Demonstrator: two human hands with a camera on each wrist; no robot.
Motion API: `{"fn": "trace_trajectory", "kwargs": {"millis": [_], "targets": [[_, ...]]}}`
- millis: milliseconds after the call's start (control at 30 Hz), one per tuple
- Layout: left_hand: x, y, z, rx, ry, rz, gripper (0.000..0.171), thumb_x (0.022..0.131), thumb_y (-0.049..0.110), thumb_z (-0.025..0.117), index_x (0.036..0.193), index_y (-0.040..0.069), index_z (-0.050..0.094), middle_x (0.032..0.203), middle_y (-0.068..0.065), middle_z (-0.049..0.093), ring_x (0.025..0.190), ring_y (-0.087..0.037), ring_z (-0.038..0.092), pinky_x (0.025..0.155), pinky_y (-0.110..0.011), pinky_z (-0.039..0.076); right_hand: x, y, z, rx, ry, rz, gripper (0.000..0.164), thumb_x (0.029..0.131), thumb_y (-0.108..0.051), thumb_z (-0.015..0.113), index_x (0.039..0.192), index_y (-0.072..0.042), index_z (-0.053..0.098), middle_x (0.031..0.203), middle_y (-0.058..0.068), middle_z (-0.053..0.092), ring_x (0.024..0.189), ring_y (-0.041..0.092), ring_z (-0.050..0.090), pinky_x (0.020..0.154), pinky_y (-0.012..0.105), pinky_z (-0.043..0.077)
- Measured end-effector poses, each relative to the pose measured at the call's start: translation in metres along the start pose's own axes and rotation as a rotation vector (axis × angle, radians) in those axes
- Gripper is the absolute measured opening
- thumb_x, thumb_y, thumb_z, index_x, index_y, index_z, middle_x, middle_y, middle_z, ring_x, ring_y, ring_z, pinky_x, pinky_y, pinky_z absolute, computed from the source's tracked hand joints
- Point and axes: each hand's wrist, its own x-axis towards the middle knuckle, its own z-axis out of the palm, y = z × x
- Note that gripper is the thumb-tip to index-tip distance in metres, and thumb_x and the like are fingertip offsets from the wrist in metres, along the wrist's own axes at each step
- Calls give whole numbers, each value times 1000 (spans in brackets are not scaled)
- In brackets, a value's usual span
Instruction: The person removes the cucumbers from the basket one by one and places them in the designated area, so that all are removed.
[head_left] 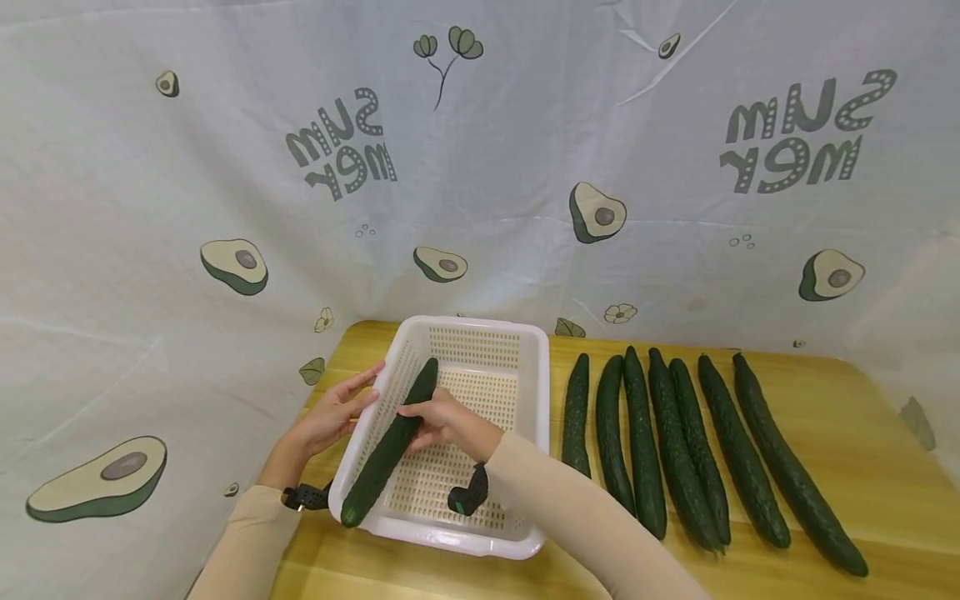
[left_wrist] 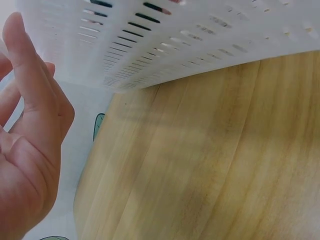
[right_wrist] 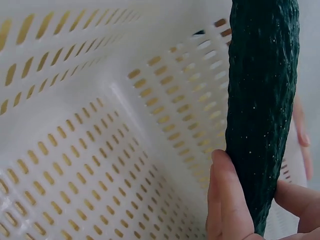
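Observation:
A long dark green cucumber (head_left: 392, 446) slants along the left side inside a white slotted plastic basket (head_left: 534, 392). My right hand (head_left: 444, 421) grips it near its middle, and in the right wrist view thumb and fingers (right_wrist: 227, 195) lie on opposite sides of the cucumber (right_wrist: 262, 100). At the basket's outer left wall is my left hand (head_left: 333, 417), its fingertips right at the rim. The left wrist view shows that hand (left_wrist: 35, 120) with fingers extended beside the slotted wall (left_wrist: 150, 40).
Several more cucumbers (head_left: 678, 450) lie side by side on the wooden table (head_left: 885, 467) to the right of the basket. Behind the table hangs a white curtain (head_left: 510, 167) printed with avocados and lettering. My right forearm crosses over the basket's front right corner.

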Motion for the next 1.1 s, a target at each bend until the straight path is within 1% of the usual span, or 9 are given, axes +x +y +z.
{"fn": "trace_trajectory", "kwargs": {"millis": [100, 267, 367, 500, 667, 767, 867, 967, 1100], "targets": [[0, -1, -1, 8, 10, -5, 60, 108, 15, 47, 161, 17, 20, 158, -17, 23, 110, -22, 64, 82, -43, 58, -2, -4, -2, 11, -36, -13, 43, 97, -1, 63, 135, 7, 44, 103, 34, 66, 99, 54, 62, 78, 55, 54], [1, -1, 0, 9, 14, -14, 60, 108, 15, 47, 161, 18, 21, 158, -15, 24, 110, -23, 64, 81, -42, 58, -11, -14, -7, 5, -90, -19, 38, 99, -2, 60, 134, 8, 47, 109, 34, 64, 103, 53, 61, 82, 57, 52], [1, 0, 1, 8, 23, -16, 60, 107, 15, 49, 161, 18, 22, 158, -15, 24, 110, -23, 64, 81, -43, 58, -19, -22, -11, -20, -109, -30, 35, 100, -4, 60, 131, 9, 51, 110, 35, 64, 101, 51, 63, 81, 54, 54], [2, 2, 3, 12, 43, -19, 60, 106, 15, 51, 160, 17, 24, 157, -16, 26, 108, -24, 65, 80, -45, 58, -29, -36, -18, -51, -114, -52, 35, 100, -6, 61, 130, 7, 50, 105, 33, 66, 95, 47, 67, 73, 47, 59], [4, 4, 3, -5, 41, -12, 60, 106, 13, 50, 160, 16, 25, 154, -16, 29, 104, -22, 66, 79, -41, 59, -41, -50, -31, -61, -123, -65, 42, 99, -7, 62, 136, 5, 45, 101, 27, 67, 80, 36, 71, 63, 38, 60], [5, 4, 3, -15, 26, -3, 61, 106, 13, 50, 160, 15, 23, 154, -19, 28, 102, -22, 66, 78, -40, 59, -45, -56, -42, -53, -128, -59, 54, 100, -7, 62, 145, 4, 35, 99, 24, 66, 74, 29, 70, 58, 33, 59], [3, 4, 3, -23, 20, -2, 61, 106, 12, 50, 161, 14, 22, 156, -20, 26, 101, -21, 67, 77, -38, 59, -49, -60, -53, -52, -126, -67, 61, 100, -7, 61, 150, 3, 27, 97, 22, 66, 70, 27, 70, 56, 30, 59], [1, 4, 2, -25, 25, -6, 61, 106, 12, 50, 161, 13, 21, 157, -20, 24, 99, -20, 68, 76, -36, 59, -52, -62, -63, -48, -123, -80, 62, 100, -7, 60, 151, 3, 27, 97, 20, 66, 70, 26, 70, 57, 30, 59], [0, 5, 2, -29, 33, -6, 61, 106, 11, 50, 160, 13, 22, 156, -18, 25, 99, -20, 68, 76, -38, 59, -57, -64, -76, -48, -111, -94, 68, 100, -8, 60, 155, 2, 20, 98, 19, 64, 71, 24, 70, 57, 29, 59]]}}
